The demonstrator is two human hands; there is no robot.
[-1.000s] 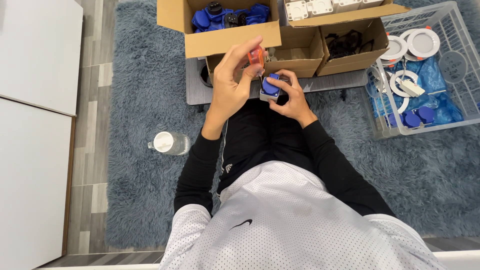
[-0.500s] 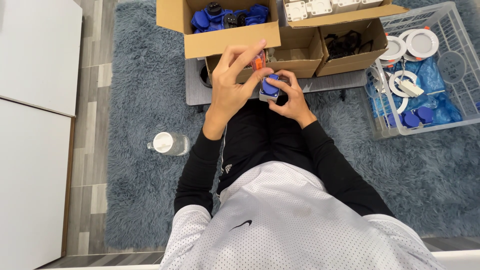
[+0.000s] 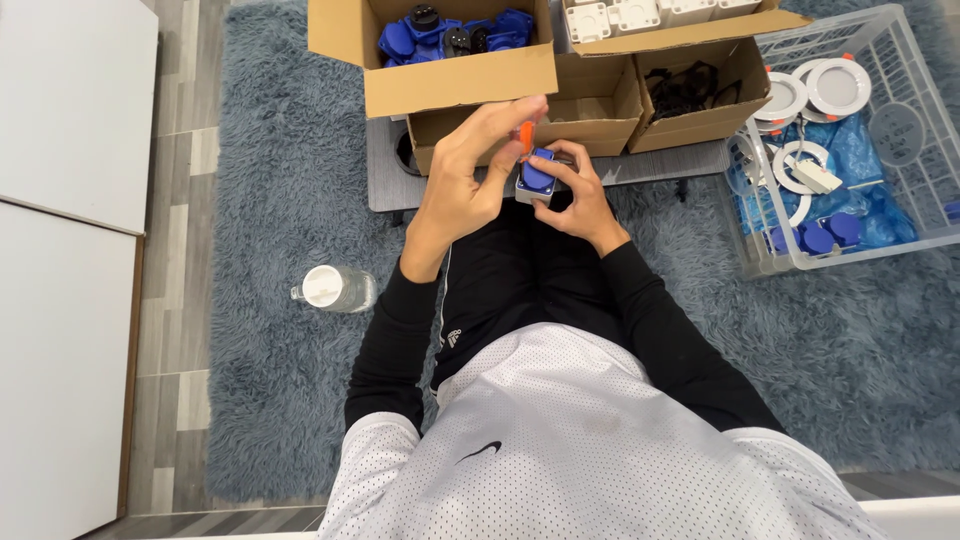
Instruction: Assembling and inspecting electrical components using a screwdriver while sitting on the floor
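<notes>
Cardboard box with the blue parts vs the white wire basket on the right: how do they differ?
The cardboard box is brown with solid walls and open flaps; the wire basket is white open mesh. The box holds mostly blue parts with a few black ones; the basket holds white round rings, blue bags and blue caps. Both sit on the grey-blue rug, open-topped.

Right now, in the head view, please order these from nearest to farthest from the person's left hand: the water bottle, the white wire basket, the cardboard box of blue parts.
Measured from the left hand:
1. Cardboard box of blue parts: just above the hand, its front wall almost at the fingertips.
2. Water bottle: lying on the rug, lower left of the hand.
3. White wire basket: far right, beyond the right hand.
</notes>
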